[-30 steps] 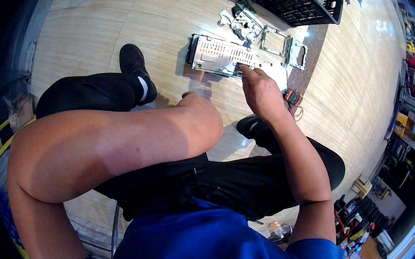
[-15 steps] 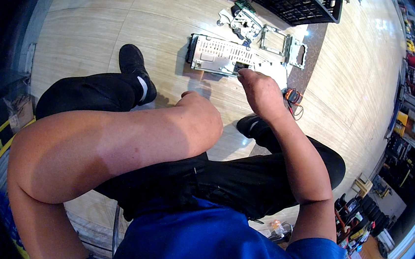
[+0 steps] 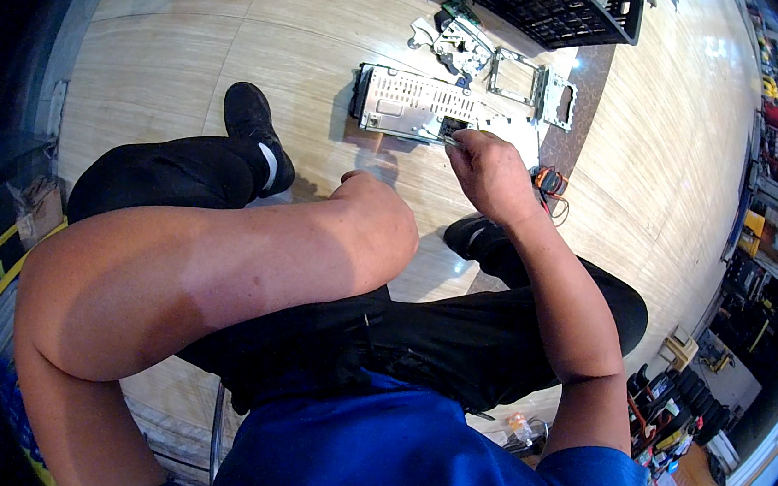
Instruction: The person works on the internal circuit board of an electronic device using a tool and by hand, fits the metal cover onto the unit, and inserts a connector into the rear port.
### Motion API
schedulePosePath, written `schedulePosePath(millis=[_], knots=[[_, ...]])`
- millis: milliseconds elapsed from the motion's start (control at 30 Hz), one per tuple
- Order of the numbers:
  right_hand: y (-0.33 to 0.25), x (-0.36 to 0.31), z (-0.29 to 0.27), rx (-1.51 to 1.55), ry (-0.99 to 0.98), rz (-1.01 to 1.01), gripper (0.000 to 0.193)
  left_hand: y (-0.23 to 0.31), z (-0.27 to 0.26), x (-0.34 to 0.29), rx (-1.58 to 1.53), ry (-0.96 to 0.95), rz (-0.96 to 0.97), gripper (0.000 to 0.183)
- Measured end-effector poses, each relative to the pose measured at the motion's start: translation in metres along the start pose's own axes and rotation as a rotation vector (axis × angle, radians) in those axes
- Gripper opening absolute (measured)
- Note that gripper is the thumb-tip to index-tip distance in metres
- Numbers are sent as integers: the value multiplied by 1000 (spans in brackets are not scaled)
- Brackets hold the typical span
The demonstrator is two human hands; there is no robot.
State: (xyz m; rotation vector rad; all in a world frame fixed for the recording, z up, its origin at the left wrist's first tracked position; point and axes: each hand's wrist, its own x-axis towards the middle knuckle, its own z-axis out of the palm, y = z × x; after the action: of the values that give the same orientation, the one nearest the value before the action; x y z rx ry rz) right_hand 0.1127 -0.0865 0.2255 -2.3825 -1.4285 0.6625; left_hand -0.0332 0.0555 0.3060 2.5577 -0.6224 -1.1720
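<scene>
A flat silvery metal box with a slotted top [image 3: 411, 97], like a car stereo unit, lies on the floor between my feet. My right hand [image 3: 495, 174] is at its near right corner, fingers pinched on a thin metal tool [image 3: 442, 138] whose tip lies along the box's near edge. Beside that tip, a dark connector socket [image 3: 455, 127] shows in the casing. My left hand [image 3: 374, 219] hangs nearer to me, apart from the box. Its back faces up and its wrist is bent, so most of its fingers are hidden.
Beyond the box lie a loose mechanism with metal plates [image 3: 462, 46], a metal frame [image 3: 515, 75] and a bracket [image 3: 557, 100]. A black plastic crate [image 3: 557, 12] stands at the far side. An orange and black meter [image 3: 550, 179] with leads sits right of my right hand.
My right hand has turned slightly at the corner of the box, and its fingers have shifted a little to the right. The left hand and the box look unchanged.
</scene>
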Motion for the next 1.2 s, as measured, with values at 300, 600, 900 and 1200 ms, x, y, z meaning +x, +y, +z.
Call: schedulePosePath(millis=[300, 600, 900, 1200], knots=[[2, -3, -1, 196, -90, -22, 19, -1, 1, 1, -13, 33, 13, 20], [-5, 2, -3, 21, -42, 10, 19, 0, 1, -2, -27, 0, -8, 21], [3, -2, 0, 219, 11, -18, 18, -1, 4, 3, -25, 31, 13, 21], [-3, 2, -8, -58, -71, 123, 18, -1, 4, 3, -23, 31, 21, 21]])
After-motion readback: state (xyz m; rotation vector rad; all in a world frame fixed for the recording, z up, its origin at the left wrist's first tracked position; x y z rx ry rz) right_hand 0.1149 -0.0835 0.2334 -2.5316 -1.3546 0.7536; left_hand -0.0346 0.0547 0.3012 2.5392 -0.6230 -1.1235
